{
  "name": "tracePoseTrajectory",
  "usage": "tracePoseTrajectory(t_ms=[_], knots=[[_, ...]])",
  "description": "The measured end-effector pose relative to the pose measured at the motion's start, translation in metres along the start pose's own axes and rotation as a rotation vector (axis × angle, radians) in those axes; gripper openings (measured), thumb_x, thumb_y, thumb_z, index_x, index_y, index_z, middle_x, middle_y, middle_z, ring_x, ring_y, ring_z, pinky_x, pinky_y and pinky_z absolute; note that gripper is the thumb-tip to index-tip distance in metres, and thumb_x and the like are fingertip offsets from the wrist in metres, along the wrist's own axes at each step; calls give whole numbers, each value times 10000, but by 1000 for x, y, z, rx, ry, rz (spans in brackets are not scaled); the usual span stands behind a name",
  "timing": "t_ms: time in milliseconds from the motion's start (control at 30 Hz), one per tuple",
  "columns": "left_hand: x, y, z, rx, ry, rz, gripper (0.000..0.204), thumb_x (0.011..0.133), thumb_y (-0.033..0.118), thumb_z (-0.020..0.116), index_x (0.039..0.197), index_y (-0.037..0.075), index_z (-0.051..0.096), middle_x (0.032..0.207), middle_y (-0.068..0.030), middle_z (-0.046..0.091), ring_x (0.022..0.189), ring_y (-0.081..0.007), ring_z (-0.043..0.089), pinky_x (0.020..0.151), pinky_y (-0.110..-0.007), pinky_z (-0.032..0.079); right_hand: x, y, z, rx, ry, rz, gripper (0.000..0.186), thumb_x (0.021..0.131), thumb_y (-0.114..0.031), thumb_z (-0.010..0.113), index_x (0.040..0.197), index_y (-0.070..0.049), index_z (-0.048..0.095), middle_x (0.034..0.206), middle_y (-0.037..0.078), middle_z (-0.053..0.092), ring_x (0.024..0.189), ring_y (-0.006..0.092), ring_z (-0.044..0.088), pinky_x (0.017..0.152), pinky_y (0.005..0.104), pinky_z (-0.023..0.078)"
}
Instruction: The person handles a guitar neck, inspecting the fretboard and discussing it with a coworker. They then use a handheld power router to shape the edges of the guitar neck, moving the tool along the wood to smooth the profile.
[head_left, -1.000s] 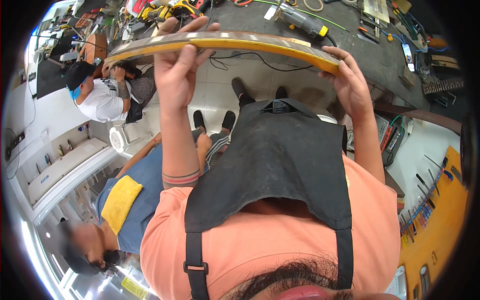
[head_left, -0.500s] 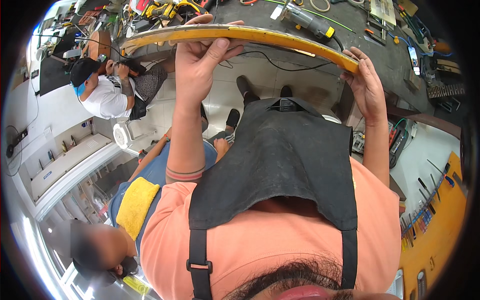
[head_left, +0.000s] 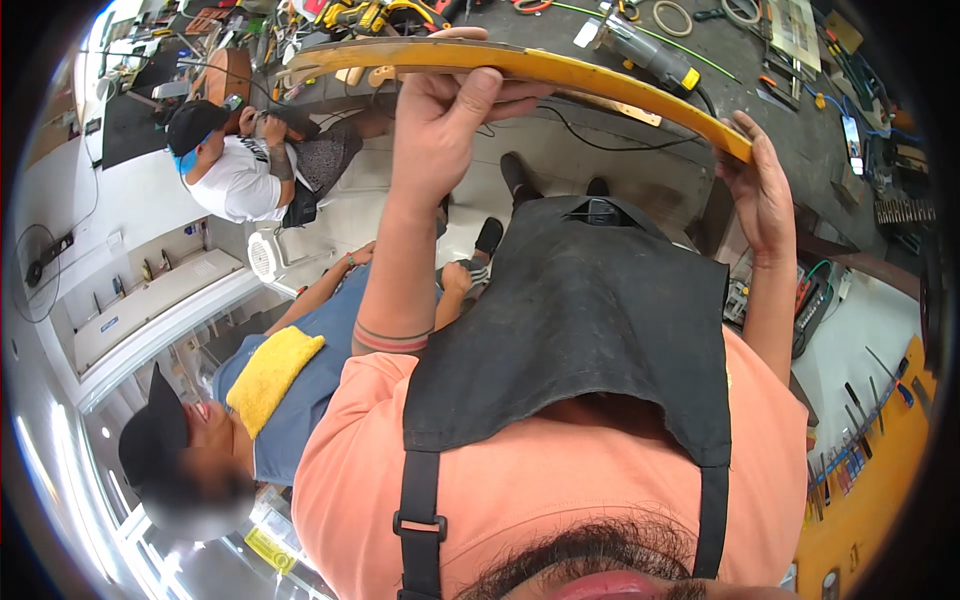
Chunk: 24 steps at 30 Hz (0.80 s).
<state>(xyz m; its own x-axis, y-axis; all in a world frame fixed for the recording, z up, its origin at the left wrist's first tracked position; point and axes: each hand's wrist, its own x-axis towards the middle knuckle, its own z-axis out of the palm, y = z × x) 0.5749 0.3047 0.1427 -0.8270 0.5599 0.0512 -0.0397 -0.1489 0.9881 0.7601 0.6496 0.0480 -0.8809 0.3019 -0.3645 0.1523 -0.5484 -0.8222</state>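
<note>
Both my hands hold up a long, narrow amber-yellow wooden piece [head_left: 590, 75], seemingly a guitar neck seen edge-on, with a greyish strip along its upper edge. My left hand [head_left: 445, 115] grips it left of its middle, the thumb on the near side and fingers passing under and behind. At the right end, the fingers and thumb of my right hand [head_left: 757, 185] close around the tip. The neck is level with the bench's near edge and looks bowed in this wide view. Part of each hand's grip is hidden behind it.
Beyond lies a dark workbench [head_left: 775, 165] with a corded grey power tool [head_left: 645, 55], yellow-black tools [head_left: 350, 15], tape rolls and a phone [head_left: 852, 143]. One person [head_left: 235, 160] sits at the left; another, with a yellow cloth [head_left: 272, 378] on the shoulder, is close on my left.
The whole scene has shifted rightward in the picture, my hands and the guitar neck with it. The person close on my left has tilted their head. My grip looks the same.
</note>
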Motion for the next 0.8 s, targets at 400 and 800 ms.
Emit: tracePoseTrajectory(t_ms=[400,800], knots=[[-4,5,21,-5,-34,-7,443,1147,210,576,1494,-3,404,1212,-265,751,1123,-406,778,939,-452,679,-5,-11,-16,66,-21,-59,522,1162,-340,529,1592,-47,477,1505,98,586,1278,183,607,997,329,500],[-18,3,23,5,-96,46,551,1128,240,621,1528,-51,378,1263,-284,734,1160,-437,755,972,-505,666,-14,-8,-25,105,-62,-85,518,1146,-247,527,1615,-44,436,1603,131,525,1410,203,550,1125,367,469]])
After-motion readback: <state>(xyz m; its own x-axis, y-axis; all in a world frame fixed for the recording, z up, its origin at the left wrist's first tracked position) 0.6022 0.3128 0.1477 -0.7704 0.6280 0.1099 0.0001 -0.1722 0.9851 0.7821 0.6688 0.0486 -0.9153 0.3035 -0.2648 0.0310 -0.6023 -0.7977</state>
